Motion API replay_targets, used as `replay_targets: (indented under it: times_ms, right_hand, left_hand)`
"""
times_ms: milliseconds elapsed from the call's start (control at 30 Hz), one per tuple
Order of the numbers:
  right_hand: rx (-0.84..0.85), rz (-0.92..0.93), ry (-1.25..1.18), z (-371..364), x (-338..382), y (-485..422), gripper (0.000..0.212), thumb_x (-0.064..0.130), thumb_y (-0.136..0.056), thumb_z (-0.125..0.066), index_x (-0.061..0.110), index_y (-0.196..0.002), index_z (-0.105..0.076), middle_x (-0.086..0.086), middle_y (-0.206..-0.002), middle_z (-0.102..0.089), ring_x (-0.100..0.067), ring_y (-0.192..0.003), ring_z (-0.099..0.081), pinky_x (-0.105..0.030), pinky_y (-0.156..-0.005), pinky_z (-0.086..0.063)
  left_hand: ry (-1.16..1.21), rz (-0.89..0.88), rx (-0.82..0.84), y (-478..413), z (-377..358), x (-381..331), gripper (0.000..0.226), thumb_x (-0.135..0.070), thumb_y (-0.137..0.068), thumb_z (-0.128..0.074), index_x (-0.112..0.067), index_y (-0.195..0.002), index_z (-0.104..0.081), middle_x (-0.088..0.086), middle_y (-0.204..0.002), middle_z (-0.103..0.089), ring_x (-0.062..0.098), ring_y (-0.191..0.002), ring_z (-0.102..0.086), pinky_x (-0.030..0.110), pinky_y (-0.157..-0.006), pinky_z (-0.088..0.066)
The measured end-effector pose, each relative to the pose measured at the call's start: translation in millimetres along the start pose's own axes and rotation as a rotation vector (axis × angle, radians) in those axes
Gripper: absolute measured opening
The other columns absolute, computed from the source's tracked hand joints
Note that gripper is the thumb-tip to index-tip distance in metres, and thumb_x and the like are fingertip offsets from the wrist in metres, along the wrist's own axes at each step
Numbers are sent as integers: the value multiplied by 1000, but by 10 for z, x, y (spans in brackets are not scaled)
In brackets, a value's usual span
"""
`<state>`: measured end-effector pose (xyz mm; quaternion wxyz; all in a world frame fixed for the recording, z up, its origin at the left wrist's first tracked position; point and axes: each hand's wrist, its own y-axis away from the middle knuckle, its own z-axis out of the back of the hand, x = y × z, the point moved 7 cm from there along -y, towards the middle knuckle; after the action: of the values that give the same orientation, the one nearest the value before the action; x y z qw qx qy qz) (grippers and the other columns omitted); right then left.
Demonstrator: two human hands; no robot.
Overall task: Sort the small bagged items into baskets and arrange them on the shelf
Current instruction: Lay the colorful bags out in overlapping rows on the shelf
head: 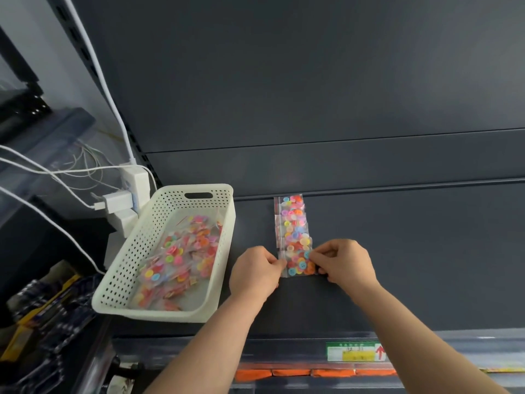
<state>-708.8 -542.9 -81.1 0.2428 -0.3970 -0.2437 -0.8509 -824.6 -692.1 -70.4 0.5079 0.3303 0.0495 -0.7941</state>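
A white perforated basket (142, 251) sits on the dark shelf (397, 251) at the left, holding several small clear bags of colourful buttons (181, 257). To its right a row of similar button bags (292, 223) lies overlapping, running from the shelf's back toward me. My left hand (255, 275) and my right hand (345, 263) pinch the two sides of the nearest button bag (298, 265) at the front end of that row, flat on the shelf.
A white power strip with chargers and cables (127, 194) hangs just left of the basket. The shelf front carries a green and yellow price label (355, 352). Orange packs (298, 373) lie on the shelf below. Cluttered goods (42, 308) fill the lower left.
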Motion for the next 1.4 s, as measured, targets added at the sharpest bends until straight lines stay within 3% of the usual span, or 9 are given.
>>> replay_targets:
  times_ms: [133,333,533,700,933,1033,1133,1267,1400]
  right_hand:
    - [-92,121,165,79,179,36,12,32,-83,-70,26,-91,-64,13,-79,-65,-4,-70,-61,-21,-56,-47]
    - [-118,435,527,-137,807,186,14,30,-91,-54,32,-99,-66,13,-97,-66,-12,-85,-61,-24,-63,-46]
    - [-54,643,590,-631,1205,395,22,27,-95,-46,30,-108,-65,10,-106,-64,-15,-94,-61,-30,-69,-52]
    - [-43,790,482,-932,1446,599,28,33,-91,-60,24,-117,-66,5,-112,-67,-21,-103,-60,-32,-73,-49]
    - [21,686,518,-1012,1462,623,37,55,-86,-57,36,-116,-67,22,-131,-54,-7,-117,-52,-25,-83,-46]
    - [12,650,497,-1014,1475,644,35,55,-86,-58,37,-114,-67,24,-130,-55,-6,-115,-53,-25,-84,-49]
    - [-2,630,484,-1019,1475,664,34,55,-86,-59,37,-114,-68,24,-130,-55,-5,-115,-54,-25,-83,-50]
    - [39,615,454,-1056,1444,680,34,46,-90,-58,32,-119,-66,19,-133,-54,-7,-119,-52,-28,-91,-48]
    - [96,538,216,-1011,1404,700,35,30,-96,-53,26,-131,-56,12,-129,-57,-8,-121,-51,-22,-96,-41]
  left_hand:
    - [-27,-87,-82,34,194,-112,21,-44,-91,-62,-24,-89,-55,-8,-79,-67,13,-69,-69,38,-70,-58]
    - [-30,-144,-229,73,979,-25,12,-34,-88,-65,-27,-78,-63,-11,-75,-68,16,-77,-67,36,-75,-54]
    - [-124,1,-182,33,1421,768,6,-32,-90,-66,-30,-85,-65,-13,-92,-68,10,-87,-63,39,-84,-54]
    - [-210,64,-212,5,1576,1157,4,-30,-90,-67,-33,-88,-66,-12,-103,-69,14,-94,-64,39,-83,-55]
    - [-228,-70,-209,-64,1574,1045,6,-35,-86,-72,-35,-90,-68,-16,-106,-68,10,-95,-61,35,-80,-53]
    - [-423,-155,-101,-81,1414,940,21,-43,-75,-80,-31,-86,-66,-13,-99,-64,13,-90,-60,32,-76,-51]
    - [-538,-170,-113,-103,1359,958,9,-33,-84,-74,-28,-89,-69,-7,-93,-65,15,-83,-61,34,-75,-55]
    - [-371,-255,-231,-61,1507,914,9,-28,-95,-59,-26,-91,-67,-11,-90,-65,12,-82,-61,28,-69,-48]
    - [345,-208,-125,78,1595,790,9,-21,-92,-61,-20,-83,-62,-4,-88,-67,17,-85,-64,34,-81,-54]
